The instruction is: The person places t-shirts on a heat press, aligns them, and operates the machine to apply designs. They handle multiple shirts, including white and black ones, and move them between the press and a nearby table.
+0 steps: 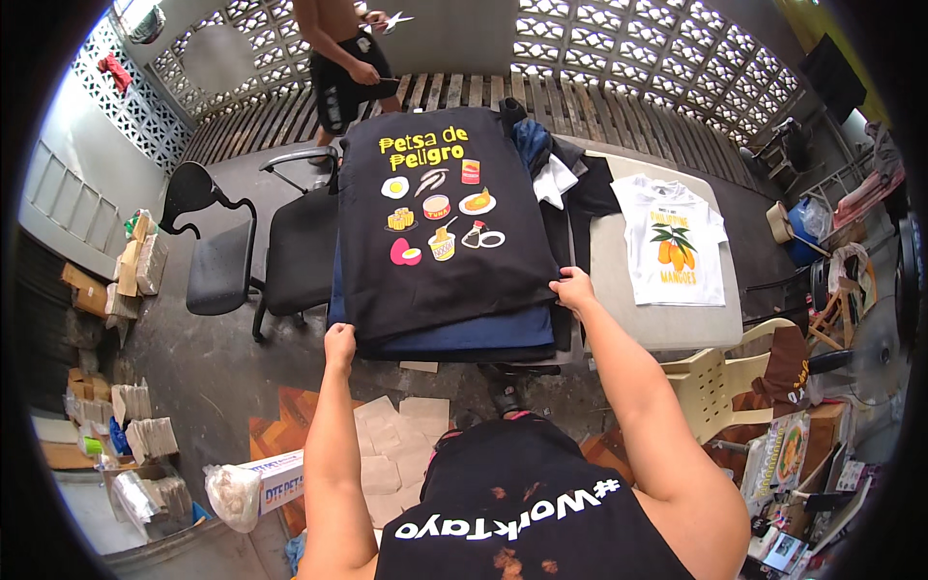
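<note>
Close in, the person's left hand (339,345) is closed in a pinch on the near left corner of a black printed t-shirt (440,217), and the right hand (574,289) is closed the same way on its near right hem corner. The shirt lies flat, print up, on top of a stack of dark shirts (464,333) on the grey table (667,324). Farther along the table to the right lies a white t-shirt (674,239) with a yellow fruit print, a black chair (300,251) stands just left of the stack, and beyond it another person (343,58) stands by the lattice wall (619,43).
</note>
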Tool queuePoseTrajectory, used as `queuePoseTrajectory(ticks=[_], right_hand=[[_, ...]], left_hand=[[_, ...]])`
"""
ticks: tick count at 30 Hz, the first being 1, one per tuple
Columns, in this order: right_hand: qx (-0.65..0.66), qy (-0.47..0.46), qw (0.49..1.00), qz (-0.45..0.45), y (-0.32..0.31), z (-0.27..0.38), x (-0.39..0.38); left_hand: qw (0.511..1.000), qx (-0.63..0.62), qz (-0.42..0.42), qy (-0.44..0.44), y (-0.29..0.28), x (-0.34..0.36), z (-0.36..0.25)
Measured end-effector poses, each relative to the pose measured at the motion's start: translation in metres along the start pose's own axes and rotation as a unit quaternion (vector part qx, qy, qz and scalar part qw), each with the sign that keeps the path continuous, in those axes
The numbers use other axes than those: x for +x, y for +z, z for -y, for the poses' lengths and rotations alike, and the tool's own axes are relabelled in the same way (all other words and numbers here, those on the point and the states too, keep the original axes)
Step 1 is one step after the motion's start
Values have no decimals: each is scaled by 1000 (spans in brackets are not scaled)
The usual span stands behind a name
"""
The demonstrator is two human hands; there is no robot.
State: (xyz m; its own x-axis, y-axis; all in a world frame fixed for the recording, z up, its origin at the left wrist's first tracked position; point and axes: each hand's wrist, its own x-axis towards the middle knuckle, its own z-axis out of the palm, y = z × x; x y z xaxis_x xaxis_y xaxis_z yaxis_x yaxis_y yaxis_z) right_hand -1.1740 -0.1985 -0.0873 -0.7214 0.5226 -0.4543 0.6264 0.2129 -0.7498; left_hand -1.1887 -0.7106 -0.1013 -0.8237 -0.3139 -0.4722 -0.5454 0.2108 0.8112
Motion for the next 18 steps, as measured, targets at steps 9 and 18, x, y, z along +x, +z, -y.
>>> queuePoseTrajectory(ticks=[9,18], right_hand=[[91,51,991,81,-16,15,-28],[209,58,976,5,2,-46,-75]], left_hand=[[980,-194,20,-44,-34,-8,-4],[966,-236,-104,-25,-27,13,57]])
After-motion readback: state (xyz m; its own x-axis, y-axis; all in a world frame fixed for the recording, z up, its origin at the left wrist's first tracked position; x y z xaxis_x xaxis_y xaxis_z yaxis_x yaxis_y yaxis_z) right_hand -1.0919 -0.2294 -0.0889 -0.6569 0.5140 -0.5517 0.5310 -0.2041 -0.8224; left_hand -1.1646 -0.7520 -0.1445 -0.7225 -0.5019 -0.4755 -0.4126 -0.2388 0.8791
